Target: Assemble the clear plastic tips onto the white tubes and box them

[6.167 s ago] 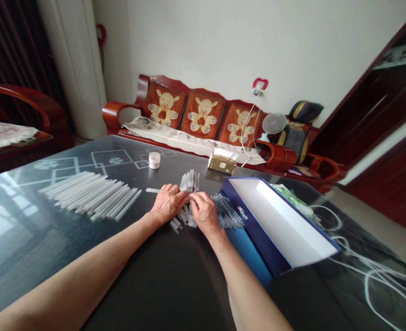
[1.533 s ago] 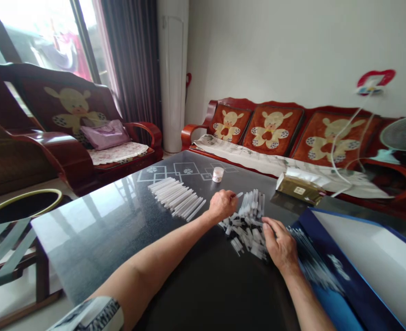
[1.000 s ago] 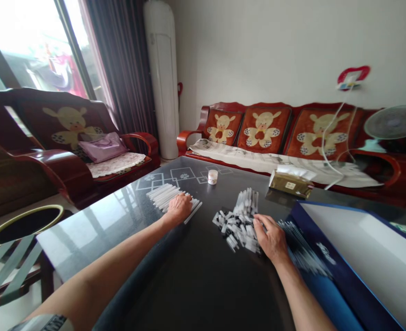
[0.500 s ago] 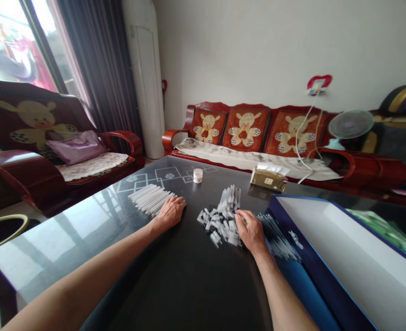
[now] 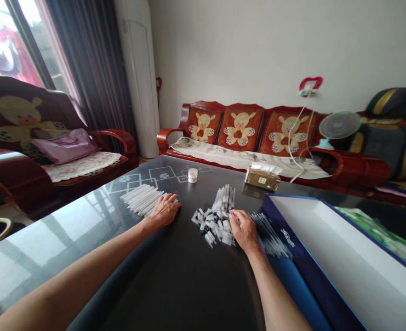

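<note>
My left hand (image 5: 163, 210) lies flat, fingers spread, on the near end of a row of long white tubes (image 5: 140, 198) on the dark glass table (image 5: 175, 285). My right hand (image 5: 243, 228) rests with curled fingers on a heap of small white and black caps (image 5: 212, 223); what its fingertips hold is hidden. Behind the heap lies a bundle of short white tubes (image 5: 225, 197). A fan of thin clear refills (image 5: 270, 234) lies just right of my right hand.
An open blue box (image 5: 294, 239) with a white inside sits at the right. A small white jar (image 5: 192, 175) and a tissue pack (image 5: 262, 176) stand at the table's far side. Red wooden sofas with bear cushions stand behind and left.
My left hand went from the cap heap to the row of long tubes and laid flat there. My right hand stayed on the heap. The view swung left, then partly back right.
</note>
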A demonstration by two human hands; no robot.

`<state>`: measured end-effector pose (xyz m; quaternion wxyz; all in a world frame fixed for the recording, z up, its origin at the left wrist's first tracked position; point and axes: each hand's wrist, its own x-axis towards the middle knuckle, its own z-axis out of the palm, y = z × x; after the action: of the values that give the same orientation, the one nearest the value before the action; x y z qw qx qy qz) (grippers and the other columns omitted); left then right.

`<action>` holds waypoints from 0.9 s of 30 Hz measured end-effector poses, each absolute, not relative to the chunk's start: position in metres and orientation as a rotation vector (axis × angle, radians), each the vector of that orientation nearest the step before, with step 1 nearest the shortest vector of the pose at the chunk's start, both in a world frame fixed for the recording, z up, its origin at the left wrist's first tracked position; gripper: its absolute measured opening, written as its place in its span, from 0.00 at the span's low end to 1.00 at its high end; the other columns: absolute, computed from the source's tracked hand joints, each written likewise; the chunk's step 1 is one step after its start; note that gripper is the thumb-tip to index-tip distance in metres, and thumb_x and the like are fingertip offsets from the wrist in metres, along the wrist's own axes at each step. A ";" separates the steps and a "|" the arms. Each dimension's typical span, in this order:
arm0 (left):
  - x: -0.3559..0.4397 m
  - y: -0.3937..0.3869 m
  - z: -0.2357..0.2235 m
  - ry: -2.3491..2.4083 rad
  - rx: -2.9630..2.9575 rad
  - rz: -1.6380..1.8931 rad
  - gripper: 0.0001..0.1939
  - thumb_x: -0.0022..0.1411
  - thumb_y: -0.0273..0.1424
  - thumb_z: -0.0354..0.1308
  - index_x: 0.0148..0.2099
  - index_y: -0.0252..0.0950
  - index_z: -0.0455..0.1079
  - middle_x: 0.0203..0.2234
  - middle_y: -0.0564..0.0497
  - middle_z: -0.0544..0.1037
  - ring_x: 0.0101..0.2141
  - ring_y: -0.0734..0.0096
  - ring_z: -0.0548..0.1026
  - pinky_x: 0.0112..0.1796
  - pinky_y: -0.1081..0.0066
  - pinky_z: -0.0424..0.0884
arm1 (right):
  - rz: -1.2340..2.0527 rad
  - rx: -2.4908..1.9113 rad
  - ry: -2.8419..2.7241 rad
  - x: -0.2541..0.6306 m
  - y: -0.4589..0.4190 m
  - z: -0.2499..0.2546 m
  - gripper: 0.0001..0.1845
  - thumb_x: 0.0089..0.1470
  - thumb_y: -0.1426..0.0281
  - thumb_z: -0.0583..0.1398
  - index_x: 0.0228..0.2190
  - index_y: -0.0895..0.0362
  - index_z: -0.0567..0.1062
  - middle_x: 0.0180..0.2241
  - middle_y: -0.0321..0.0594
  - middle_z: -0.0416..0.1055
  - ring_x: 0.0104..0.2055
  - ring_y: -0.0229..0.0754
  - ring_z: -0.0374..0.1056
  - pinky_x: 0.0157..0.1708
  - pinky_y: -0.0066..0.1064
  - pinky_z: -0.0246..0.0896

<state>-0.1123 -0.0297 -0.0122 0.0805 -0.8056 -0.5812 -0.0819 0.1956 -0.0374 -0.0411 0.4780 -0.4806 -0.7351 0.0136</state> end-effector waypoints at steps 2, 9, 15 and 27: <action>-0.107 -0.029 -0.009 -1.738 -2.425 -0.231 0.15 0.63 0.29 0.46 0.43 0.40 0.73 0.47 0.44 0.69 0.48 0.58 0.65 0.48 0.59 0.62 | 0.033 -1.173 -1.792 0.196 -0.037 -0.041 0.15 0.57 0.65 0.52 0.35 0.57 0.76 0.36 0.45 0.75 0.41 0.44 0.71 0.43 0.35 0.65; -0.049 -0.009 0.005 -1.683 -2.473 -0.429 0.14 0.63 0.32 0.48 0.45 0.40 0.72 0.40 0.46 0.74 0.42 0.63 0.71 0.47 0.65 0.65 | 0.050 -1.188 -1.791 0.196 -0.037 -0.042 0.14 0.57 0.65 0.52 0.35 0.58 0.76 0.36 0.45 0.75 0.41 0.45 0.71 0.44 0.35 0.65; 0.033 0.018 0.012 -1.813 -2.540 -0.604 0.19 0.61 0.40 0.51 0.50 0.37 0.70 0.39 0.45 0.75 0.41 0.65 0.74 0.43 0.71 0.68 | 0.062 -1.200 -1.790 0.195 -0.040 -0.039 0.14 0.58 0.66 0.51 0.36 0.57 0.75 0.37 0.45 0.74 0.41 0.45 0.70 0.44 0.35 0.64; 0.056 0.044 0.007 -2.137 -2.465 -0.533 0.16 0.55 0.26 0.54 0.46 0.35 0.74 0.37 0.44 0.79 0.43 0.63 0.76 0.43 0.72 0.69 | 0.112 -1.198 -1.775 0.195 -0.039 -0.040 0.14 0.58 0.66 0.52 0.36 0.58 0.75 0.36 0.46 0.74 0.41 0.45 0.70 0.44 0.35 0.63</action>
<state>0.0558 0.0442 0.0071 -0.0818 -0.7432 -0.6444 -0.1607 0.1948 -0.0389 -0.0403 0.4783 -0.4908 -0.7268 0.0458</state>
